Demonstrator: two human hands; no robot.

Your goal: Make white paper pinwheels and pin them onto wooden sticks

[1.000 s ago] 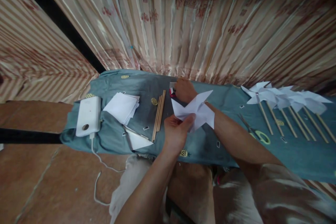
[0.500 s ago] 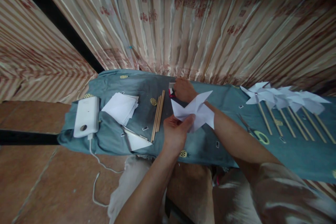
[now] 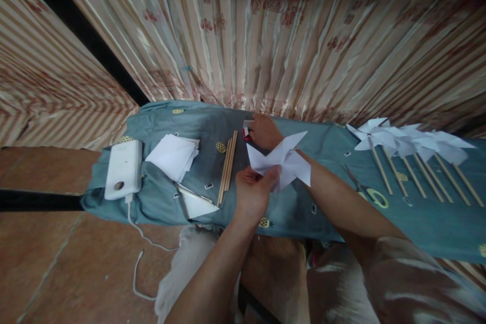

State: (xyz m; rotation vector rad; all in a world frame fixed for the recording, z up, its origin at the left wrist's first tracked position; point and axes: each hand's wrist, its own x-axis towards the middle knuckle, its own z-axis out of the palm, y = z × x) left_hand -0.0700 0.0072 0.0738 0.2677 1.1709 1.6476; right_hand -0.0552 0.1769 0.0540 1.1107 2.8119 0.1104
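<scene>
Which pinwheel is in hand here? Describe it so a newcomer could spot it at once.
Start at the teal cloth-covered table before the striped curtain. Near its middle, the left hand pinches a white paper pinwheel held above the cloth. Unlike the pinwheels lying in a row at the table's right end, it has no wooden stick.

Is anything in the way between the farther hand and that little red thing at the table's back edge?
Nothing visible. The right hand is right against the small red thing. The paper pinwheel in the left hand sits over the right forearm, not between them.
</scene>
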